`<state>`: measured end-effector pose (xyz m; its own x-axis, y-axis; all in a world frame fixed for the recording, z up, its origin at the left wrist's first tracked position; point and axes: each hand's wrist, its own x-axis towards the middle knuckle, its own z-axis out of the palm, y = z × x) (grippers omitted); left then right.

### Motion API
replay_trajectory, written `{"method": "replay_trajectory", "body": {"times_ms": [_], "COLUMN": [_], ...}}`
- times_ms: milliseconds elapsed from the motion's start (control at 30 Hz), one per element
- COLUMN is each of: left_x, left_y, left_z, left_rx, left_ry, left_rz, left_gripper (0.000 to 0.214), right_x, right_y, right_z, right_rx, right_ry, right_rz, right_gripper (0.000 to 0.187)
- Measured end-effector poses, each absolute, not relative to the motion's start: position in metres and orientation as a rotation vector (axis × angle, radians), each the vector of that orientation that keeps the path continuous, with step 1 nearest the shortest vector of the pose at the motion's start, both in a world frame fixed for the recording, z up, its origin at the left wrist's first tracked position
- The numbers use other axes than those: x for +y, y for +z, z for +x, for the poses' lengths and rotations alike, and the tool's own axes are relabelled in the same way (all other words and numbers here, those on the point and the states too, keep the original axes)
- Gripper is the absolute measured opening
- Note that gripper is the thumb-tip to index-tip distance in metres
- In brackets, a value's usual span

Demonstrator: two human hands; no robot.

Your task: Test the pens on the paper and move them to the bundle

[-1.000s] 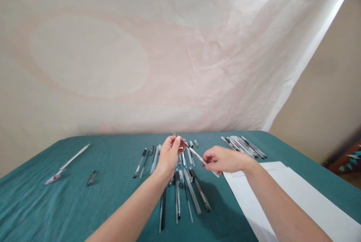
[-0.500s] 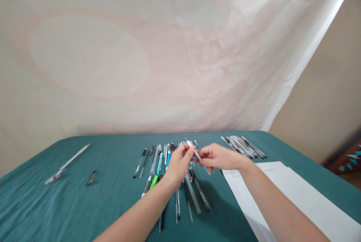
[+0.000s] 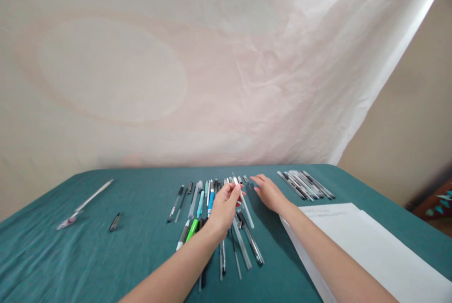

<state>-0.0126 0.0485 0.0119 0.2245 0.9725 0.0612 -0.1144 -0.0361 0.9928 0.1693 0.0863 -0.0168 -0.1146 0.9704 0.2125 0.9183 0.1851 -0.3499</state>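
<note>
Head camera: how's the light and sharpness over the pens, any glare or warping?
Head view: soft, even light; the white backdrop sheet blows out top right, no glare on the pens. The right hand casts a faint shadow on the teal cloth. The left hand and its clear pen look slightly soft; the cloth's far edge bows, wide-angle.

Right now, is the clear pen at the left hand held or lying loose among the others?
Held: the left hand pinches the clear pen near its far end; the right hand is open, apart from it.
</note>
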Motion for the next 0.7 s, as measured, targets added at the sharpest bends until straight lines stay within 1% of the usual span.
{"method": "replay_trajectory", "body": {"times_ms": [167, 367, 500, 700], "left_x": [0.048, 0.046, 0.045, 0.045], "left_y": [0.007, 0.005, 0.005, 0.003], "left_z": [-0.011, -0.011, -0.011, -0.011], "left_rx": [0.931, 0.925, 0.933, 0.931], "left_ry": [1.092, 1.073, 1.077, 1.071], "left_rz": [1.263, 1.289, 1.278, 1.285], "left_gripper": [0.029, 0.027, 0.028, 0.029], "right_x": [0.092, 0.096, 0.097, 0.100], "right_y": [-0.029, -0.034, -0.036, -0.038], "right_z": [0.163, 0.166, 0.167, 0.168], "right_rx": [-2.223, -2.258, -2.273, -2.262], "right_ry": [-0.035, -0.089, -0.115, -0.137], "right_rz": [-1.736, -1.718, -1.683, -1.665], "right_gripper": [0.045, 0.045, 0.038, 0.022]}}
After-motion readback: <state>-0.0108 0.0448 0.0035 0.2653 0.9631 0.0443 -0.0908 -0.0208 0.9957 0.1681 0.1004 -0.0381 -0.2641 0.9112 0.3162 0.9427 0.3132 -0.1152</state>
